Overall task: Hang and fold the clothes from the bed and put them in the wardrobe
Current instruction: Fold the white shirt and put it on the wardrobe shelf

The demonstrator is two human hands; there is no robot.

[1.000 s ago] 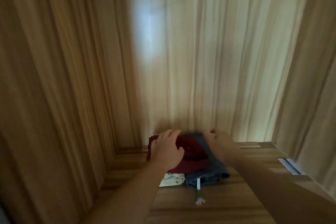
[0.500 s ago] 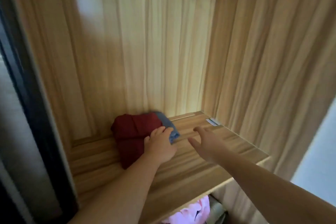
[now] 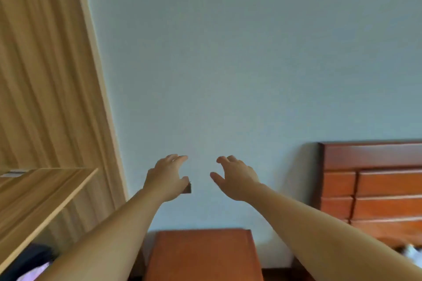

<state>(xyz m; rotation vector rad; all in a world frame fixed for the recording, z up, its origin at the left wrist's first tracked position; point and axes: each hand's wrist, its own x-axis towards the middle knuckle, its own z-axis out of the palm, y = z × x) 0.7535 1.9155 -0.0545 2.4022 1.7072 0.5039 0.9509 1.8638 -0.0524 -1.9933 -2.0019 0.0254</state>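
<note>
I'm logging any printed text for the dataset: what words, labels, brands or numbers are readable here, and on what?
None can be read.
The pale tag on the wardrobe shelf, at the far left edge, is too blurred to tell whether it bears text.

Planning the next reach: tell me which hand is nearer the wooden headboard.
Right. The right hand is raised left of the headboard; the left hand is farther left, nearer the wardrobe.

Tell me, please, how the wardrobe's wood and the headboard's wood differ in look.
The wardrobe panel is pale, honey-coloured wood with streaky grain running up it; the headboard is dark reddish-brown with hardly any visible grain. The wardrobe's side is one flat surface, while the headboard is split into stacked rectangular panels. The wardrobe stands on the left, the headboard on the right. Both stand against the same pale wall.
</note>
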